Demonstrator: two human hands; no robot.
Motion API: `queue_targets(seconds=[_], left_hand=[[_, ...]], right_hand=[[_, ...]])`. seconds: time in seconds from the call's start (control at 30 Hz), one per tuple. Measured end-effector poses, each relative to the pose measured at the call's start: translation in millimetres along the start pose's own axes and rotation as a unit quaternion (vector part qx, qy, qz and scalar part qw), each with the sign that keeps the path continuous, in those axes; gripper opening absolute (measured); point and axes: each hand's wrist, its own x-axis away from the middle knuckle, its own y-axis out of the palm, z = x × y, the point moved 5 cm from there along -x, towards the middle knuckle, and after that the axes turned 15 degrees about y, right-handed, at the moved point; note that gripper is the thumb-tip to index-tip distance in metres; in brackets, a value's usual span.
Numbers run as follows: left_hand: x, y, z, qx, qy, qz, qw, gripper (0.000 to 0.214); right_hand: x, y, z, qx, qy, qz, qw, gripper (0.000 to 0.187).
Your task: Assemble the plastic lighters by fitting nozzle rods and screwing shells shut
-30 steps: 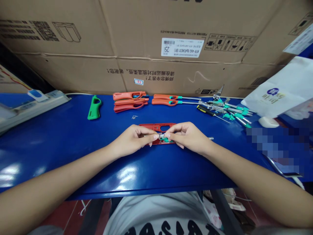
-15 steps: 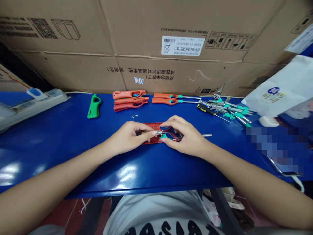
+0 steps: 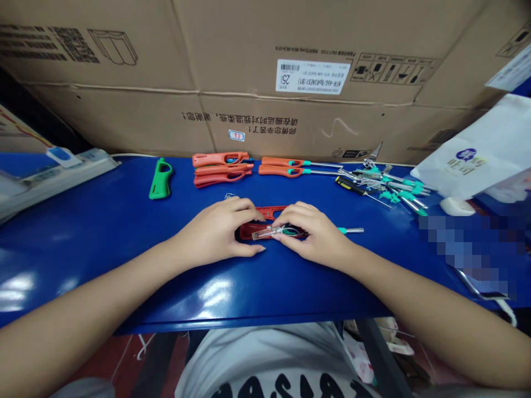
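A red lighter shell half [image 3: 269, 213] lies flat on the blue table [image 3: 103, 232] in front of me. My left hand [image 3: 219, 232] is curled over its left end, fingers pressed down on it. My right hand [image 3: 313, 235] covers its right part and pinches the green-and-metal inner assembly [image 3: 274, 232] into the shell. The assembly's metal tube [image 3: 352, 230] sticks out to the right past my right hand.
Behind lie a green shell half [image 3: 160, 179], stacked orange lighter shells [image 3: 222, 168], two assembled orange lighters [image 3: 290, 167], a pile of green-and-metal inner parts with a screwdriver [image 3: 385, 185], and tiny screws [image 3: 229, 195]. Cardboard boxes [image 3: 265, 77] wall the back; a white bag [image 3: 477, 149] stands right.
Both hands have dropped from a fingertip pinch above the shell to lying over it, pressing the inner assembly down. The metal tube has shifted slightly right.
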Motion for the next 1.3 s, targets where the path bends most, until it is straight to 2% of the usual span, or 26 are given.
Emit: queue_targets(seconds=[0.13,0.27,0.47,0.77,0.97,1.1,1.3], left_hand=[[-1,1.1,1,-0.008,0.019,-0.052,0.998,0.027],[-1,5.4,3,0.052,0.017,-0.042,0.998,0.017],[0,10.3,4,0.118,0.01,-0.02,0.993,0.019],[0,12.1,5,0.11,0.013,-0.014,0.994,0.022],[0,9.5,5,0.113,0.019,-0.015,0.993,0.021],[1,8.0,4,0.108,0.019,-0.019,0.994,0.02],[1,2.4,6,0.068,0.035,0.014,0.997,0.021]], right_hand=[[-1,-3,-1,-0.029,-0.006,0.007,1.0,0.006],[-2,-2,-1,-0.044,-0.002,0.004,0.999,0.006],[-3,1,2,-0.03,0.01,-0.001,1.0,0.006],[-2,8,5,0.017,0.034,-0.034,0.999,0.006],[-2,8,9,0.029,0.038,-0.051,0.998,0.015],[0,5,5,0.044,0.027,-0.06,0.997,0.027],[-1,-9,7,0.032,0.032,-0.024,0.999,0.027]])
